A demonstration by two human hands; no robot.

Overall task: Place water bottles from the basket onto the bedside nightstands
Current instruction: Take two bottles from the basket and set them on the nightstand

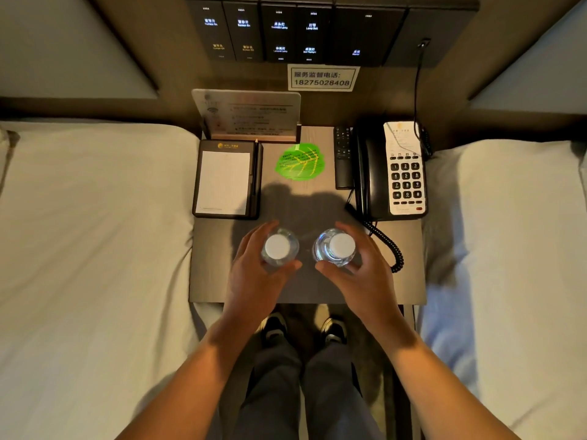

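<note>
Looking straight down, you see your shoes on the floor between two beds, the left bed and the right bed. Over the near part of the worktop your left hand curls around the left bottle, fingers on its far side and thumb on its near side. Your right hand wraps the right bottle the same way. Both bottles stand upright, white caps facing you, close beside each other but apart; whether their bases touch the worktop cannot be told.

Farther back, a notepad holder carries a white pad, with a pen along its right edge. A green leaf card lies at the middle, a remote beside it, then the phone, whose coiled cord runs near your right hand. Behind stands a sign, and above it a switch panel.
</note>
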